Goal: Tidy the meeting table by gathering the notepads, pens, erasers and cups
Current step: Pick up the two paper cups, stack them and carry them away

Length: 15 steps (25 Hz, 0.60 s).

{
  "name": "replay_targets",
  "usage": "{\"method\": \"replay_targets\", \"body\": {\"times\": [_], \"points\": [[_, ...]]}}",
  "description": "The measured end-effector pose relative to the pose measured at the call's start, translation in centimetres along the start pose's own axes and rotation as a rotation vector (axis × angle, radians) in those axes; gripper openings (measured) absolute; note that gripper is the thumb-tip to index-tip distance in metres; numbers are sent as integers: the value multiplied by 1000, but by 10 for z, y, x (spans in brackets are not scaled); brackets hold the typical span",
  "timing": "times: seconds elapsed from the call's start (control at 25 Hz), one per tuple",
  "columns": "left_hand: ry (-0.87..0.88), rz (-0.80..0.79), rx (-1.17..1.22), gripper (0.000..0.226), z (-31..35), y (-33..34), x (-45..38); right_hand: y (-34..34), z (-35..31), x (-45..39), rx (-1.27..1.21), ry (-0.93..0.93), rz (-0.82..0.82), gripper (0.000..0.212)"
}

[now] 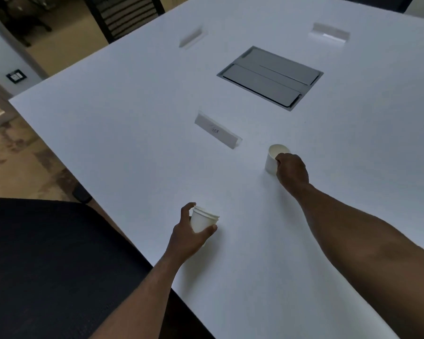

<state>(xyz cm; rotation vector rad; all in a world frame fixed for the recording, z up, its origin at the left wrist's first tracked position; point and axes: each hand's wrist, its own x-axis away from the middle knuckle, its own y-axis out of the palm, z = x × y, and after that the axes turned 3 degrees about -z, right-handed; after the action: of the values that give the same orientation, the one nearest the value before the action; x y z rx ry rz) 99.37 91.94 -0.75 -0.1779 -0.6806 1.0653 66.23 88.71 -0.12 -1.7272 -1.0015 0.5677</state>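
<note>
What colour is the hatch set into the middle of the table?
Grey, a flat metal-looking hatch set in the white table; the head view shows it.

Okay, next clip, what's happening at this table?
A person is clearing paper cups off a white meeting table. The left hand holds a small stack of nested white cups near the table's edge. The right hand reaches further out and is gripping a single white cup standing on the table. Three name cards, the nearest with writing on it, and a closed grey cable hatch remain on the table. No notepads, pens or erasers are visible.
</note>
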Motion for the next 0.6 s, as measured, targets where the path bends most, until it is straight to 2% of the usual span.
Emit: {"method": "replay_targets", "body": {"times": [0.12,0.28,0.36,0.44,0.48,0.52,0.6], "points": [[-13,6,17,78,-2,3,-2,7,1,-13,-18,33,-12,23],[-20,8,13,77,-6,6,0,7,1,-16,84,-2,5,28],[-9,15,17,77,-4,6,1,6,-6,-3,102,-81,126,37],[12,36,21,78,1,3,2,10,-27,21,-49,-177,241,31],[21,50,22,79,4,1,1,12,-42,36,-187,-205,196,25],[24,72,16,80,8,-1,1,15,-58,52,-323,-212,78,21],[31,133,-6,83,17,-11,3,17,-94,85,-474,-197,-230,23]]}}
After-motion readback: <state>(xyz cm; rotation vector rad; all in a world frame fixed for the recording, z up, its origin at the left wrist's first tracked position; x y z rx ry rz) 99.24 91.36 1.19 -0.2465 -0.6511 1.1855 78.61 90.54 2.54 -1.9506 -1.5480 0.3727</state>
